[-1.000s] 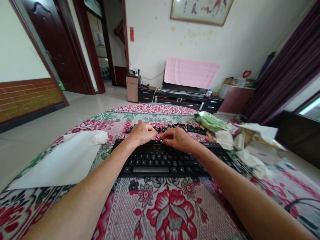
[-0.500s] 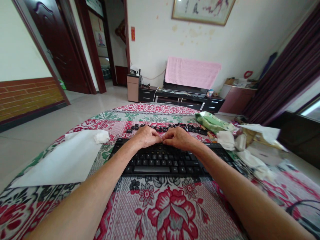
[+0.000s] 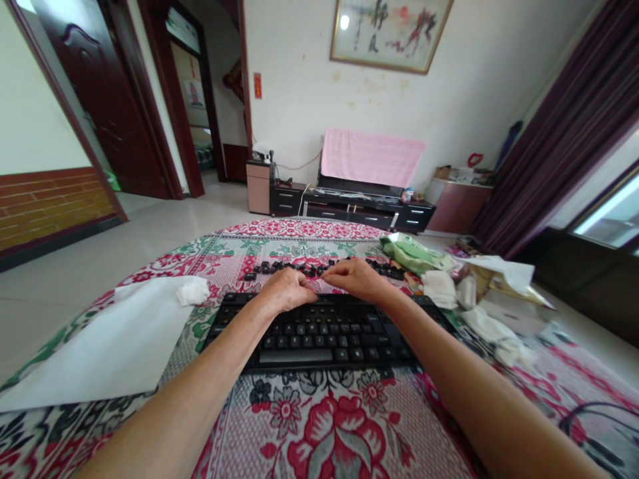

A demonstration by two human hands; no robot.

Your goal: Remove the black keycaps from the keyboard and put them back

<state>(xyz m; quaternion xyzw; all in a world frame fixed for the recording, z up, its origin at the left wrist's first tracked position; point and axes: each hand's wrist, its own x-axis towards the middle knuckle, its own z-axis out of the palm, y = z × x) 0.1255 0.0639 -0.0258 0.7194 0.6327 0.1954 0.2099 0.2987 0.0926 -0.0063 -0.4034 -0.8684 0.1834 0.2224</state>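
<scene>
Bending over the keyboard (image 3: pixel 304 342): your left hand (image 3: pixel 287 291), its fingers curled in toward the thumb, the tips low at the far edge of the board; whether they grip a keycap you cannot be told from this view
Right hand (image 3: pixel 355 277): your thumb and fingers draw close together just past that same edge, beside the loose keycaps (image 3: pixel 388 269); anything pinched between the tips is too small to tell
Keyboard position: flat on the patterned tablecloth (image 3: pixel 344 436), in front of you, under both your forearms
Keyboard condition: lower rows seated, spacebar (image 3: pixel 295 355) in place; upper part shows bare key sockets (image 3: pixel 319 310)
Loose keycaps' position: strung in an uneven dark row beyond the board, partly hidden behind your hands
Left of you: a white sheet (image 3: pixel 100 346) lies on the cloth, a crumpled tissue (image 3: pixel 192 291) on its far corner
Right of you: a green package (image 3: pixel 417 254), white cloth-like wads (image 3: pixel 439 289) near it, and a dark cable (image 3: pixel 594 404) closer to you
</scene>
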